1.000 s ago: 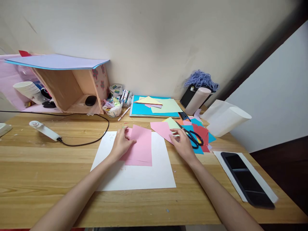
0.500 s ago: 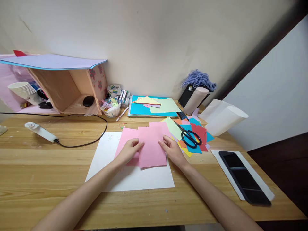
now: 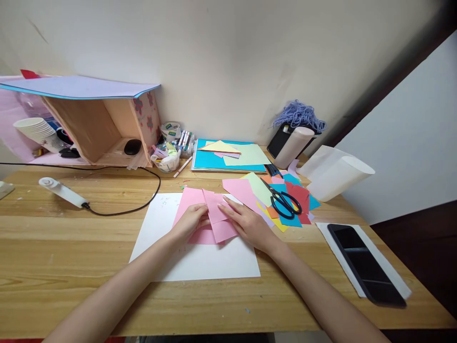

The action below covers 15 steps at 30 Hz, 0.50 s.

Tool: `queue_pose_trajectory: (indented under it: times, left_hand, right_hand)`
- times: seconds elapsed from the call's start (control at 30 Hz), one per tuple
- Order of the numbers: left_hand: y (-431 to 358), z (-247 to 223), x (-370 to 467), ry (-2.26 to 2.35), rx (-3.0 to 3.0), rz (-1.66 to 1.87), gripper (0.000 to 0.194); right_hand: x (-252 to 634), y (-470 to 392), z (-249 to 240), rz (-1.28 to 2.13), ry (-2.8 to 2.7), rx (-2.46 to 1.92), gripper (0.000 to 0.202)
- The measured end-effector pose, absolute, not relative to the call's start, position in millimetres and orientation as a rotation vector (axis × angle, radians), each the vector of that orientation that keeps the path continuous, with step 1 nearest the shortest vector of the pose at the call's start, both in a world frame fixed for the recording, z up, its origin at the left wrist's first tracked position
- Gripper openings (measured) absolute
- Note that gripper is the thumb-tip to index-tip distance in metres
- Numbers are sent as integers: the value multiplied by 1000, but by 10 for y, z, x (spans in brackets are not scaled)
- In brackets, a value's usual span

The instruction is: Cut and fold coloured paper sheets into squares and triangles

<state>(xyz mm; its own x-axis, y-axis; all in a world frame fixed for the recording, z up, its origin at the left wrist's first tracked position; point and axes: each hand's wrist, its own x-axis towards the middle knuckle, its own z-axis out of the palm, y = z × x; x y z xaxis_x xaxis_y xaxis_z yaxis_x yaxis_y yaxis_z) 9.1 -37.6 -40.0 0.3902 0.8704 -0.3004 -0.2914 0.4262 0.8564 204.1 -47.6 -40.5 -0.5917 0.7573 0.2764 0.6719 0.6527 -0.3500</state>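
Observation:
A pink sheet of paper [image 3: 223, 231] is bent over on itself, with a flap across its upper part, and tilts above the white sheet [image 3: 214, 264]. My left hand [image 3: 191, 221] pinches its left edge, thumb in front. Across the flap from the right lies my right hand [image 3: 248, 224], its fingers fairly straight and pressed on the paper; its thumb is hidden. Another pink sheet [image 3: 185, 202] lies beneath on the white one. A further pink piece [image 3: 241, 188] sits just behind my right hand.
Black scissors [image 3: 285, 202] rest on coloured paper scraps [image 3: 300, 193] at the right. A phone [image 3: 364, 264] lies farther right. A white corded device [image 3: 62, 190] is at left. Behind stand a cardboard box [image 3: 146, 121], a tub [image 3: 167, 162], stacked paper [image 3: 210, 164] and a rolled sheet [image 3: 335, 176].
The pink sheet, flat and upright between both hands before, is now folded over and tilted. My right hand has moved from its right edge to lie across it; the left keeps its edge.

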Motion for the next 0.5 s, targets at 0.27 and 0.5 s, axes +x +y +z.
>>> queue_pose_trajectory:
  times: [0.27, 0.5]
  left_hand:
    - [-356, -394, 94, 875, 766, 890, 39]
    - [-396, -370, 103, 907, 961, 867, 37]
  right_hand:
    - [2001, -480, -420, 239, -2463, -1116, 46]
    - [1978, -503, -393, 321, -2449, -1102, 45]
